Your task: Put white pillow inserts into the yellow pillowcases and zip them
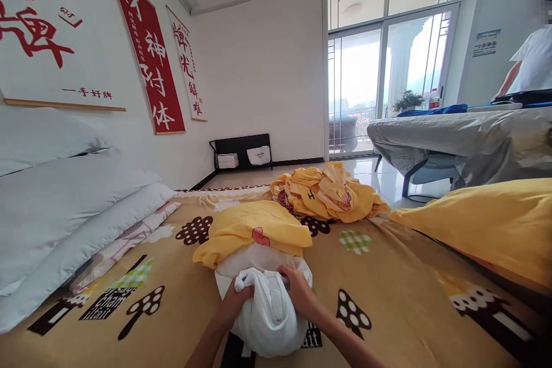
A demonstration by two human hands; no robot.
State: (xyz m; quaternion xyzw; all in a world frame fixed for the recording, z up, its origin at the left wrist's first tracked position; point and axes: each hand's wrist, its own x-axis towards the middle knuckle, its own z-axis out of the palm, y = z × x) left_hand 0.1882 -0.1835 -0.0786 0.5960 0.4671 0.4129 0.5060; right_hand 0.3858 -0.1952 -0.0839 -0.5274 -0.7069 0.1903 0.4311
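Observation:
A white pillow (pixel 267 322) lies on the patterned bedspread (pixel 164 333) in front of me, its near end bulging and folded into a hollow. The yellow pillowcase (pixel 254 224) with a pink print covers the pillow's far end. My left hand (pixel 235 299) is closed on the white fabric at the left side of the fold. On the opposite side my right hand (pixel 299 290) grips the white fabric, fingers curled in and partly hidden.
Beyond the pillow is a heap of yellow cloth (pixel 332 192). White pillows (pixel 64 201) are stacked at left, and a yellow pillow (pixel 491 218) lies at right. A person (pixel 532 63) stands behind the plastic-covered table (pixel 452 138).

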